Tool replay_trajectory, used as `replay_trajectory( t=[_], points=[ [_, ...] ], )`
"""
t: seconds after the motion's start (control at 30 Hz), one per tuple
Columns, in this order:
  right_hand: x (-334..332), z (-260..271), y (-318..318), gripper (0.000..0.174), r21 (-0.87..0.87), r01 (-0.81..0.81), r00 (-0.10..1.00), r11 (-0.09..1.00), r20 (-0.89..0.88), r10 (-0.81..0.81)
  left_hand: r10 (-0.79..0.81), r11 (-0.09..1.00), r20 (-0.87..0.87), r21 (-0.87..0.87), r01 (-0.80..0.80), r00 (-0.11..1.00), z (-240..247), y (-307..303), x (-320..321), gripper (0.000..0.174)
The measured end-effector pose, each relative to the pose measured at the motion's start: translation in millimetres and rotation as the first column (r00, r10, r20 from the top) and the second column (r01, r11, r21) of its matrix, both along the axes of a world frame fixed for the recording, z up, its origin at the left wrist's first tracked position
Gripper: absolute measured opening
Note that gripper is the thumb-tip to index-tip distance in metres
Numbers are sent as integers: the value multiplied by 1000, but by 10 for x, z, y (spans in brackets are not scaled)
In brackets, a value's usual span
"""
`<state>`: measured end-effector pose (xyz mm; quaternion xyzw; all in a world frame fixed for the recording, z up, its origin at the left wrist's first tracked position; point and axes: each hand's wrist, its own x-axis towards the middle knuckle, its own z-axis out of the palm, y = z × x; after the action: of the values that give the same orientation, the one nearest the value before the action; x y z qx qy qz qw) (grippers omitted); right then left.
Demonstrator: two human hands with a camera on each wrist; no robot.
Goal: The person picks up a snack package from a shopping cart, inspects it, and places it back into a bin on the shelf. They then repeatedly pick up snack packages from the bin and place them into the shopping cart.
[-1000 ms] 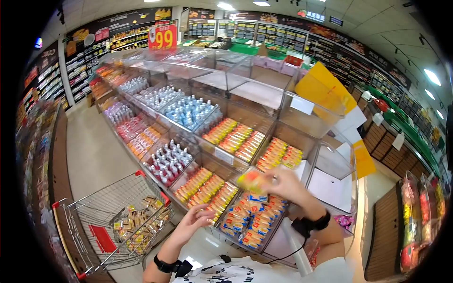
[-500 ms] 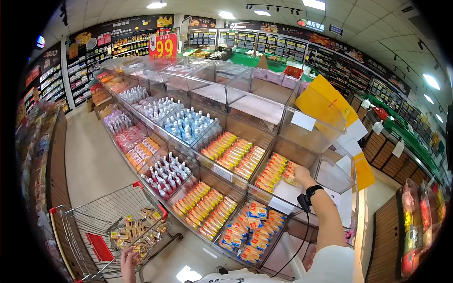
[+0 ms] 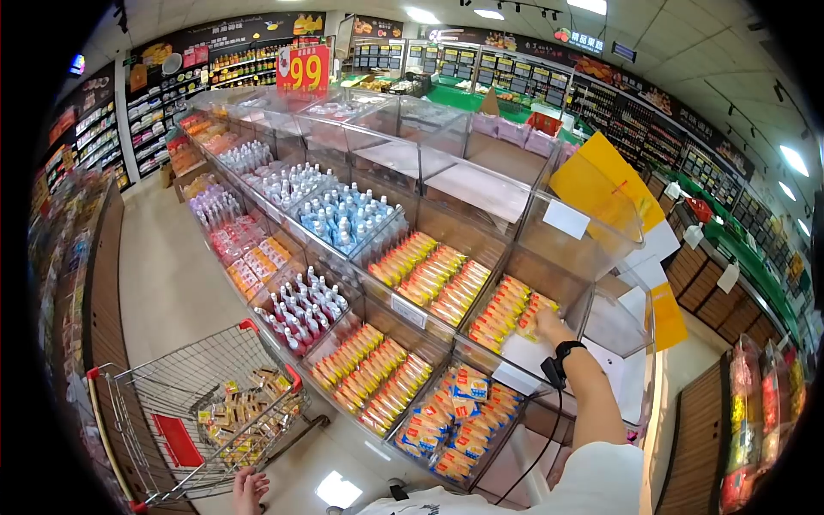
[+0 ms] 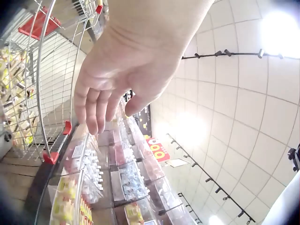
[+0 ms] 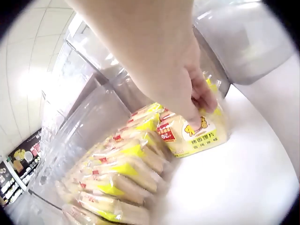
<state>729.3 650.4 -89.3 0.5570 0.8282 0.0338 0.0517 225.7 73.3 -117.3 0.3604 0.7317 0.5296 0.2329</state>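
- A person's right hand reaches into a clear-walled bin at the near right of a supermarket display; thumb and curled fingers pinch a packet near its upper edge.
- That packet, clear with yellow trim and red lettering, stands on the bin's white floor, at the front end of a short row.
- Just beside it, on the left, a longer row of matching packets leans along the bin.
- The left hand hangs with fingers loosely bent, holding nothing, near a wire shopping cart.
- Inside the cart, small packs lie in a jumbled heap.
- Below the right hand's bin, a lower bin holds blue-and-orange packets, some stacked loosely on top.
- To the left are more yellow-trimmed rows, dark red pouches with white caps, and pale blue pouches.
- Behind them stands a red sign reading 99.
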Motion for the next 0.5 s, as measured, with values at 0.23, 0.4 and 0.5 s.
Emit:
replay_trajectory(
  t=[0.23, 0.4, 0.5],
  points=[
    [-27, 34, -68, 25, 53, -93, 993, 994, -66, 97, 12, 1000, 426, 17, -21, 905, -12, -63, 0, 29],
    [41, 163, -113, 27, -35, -17, 991, 999, -131, 12, 122, 992, 581, -61, -107, 805, -232, -319, -103, 36],
    [-17, 299, -235, 27, -24, 90, 994, 996, -54, -91, 174, 984, 593, -66, -168, 786, -290, -465, -195, 33]
  ],
)
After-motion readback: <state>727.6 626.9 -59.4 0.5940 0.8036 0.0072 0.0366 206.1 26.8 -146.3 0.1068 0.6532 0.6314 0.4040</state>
